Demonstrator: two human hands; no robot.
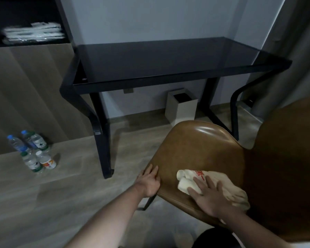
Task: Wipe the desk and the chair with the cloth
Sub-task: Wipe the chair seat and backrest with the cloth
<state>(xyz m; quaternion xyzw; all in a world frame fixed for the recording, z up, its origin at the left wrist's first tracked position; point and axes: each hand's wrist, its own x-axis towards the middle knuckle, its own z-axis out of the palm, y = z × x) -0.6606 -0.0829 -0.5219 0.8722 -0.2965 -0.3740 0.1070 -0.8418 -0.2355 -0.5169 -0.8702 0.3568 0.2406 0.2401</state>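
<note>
Hands [149,183] on brown chair [195,151]; black desk [168,59] beyond.

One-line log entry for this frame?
step: wiping chair seat | right hand: presses cloth | left hand: steadies seat edge | desk: untouched

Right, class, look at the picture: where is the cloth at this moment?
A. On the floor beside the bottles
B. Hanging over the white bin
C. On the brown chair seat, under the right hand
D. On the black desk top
C: the cloth lies on the chair seat with the right hand pressing flat on it.
</note>
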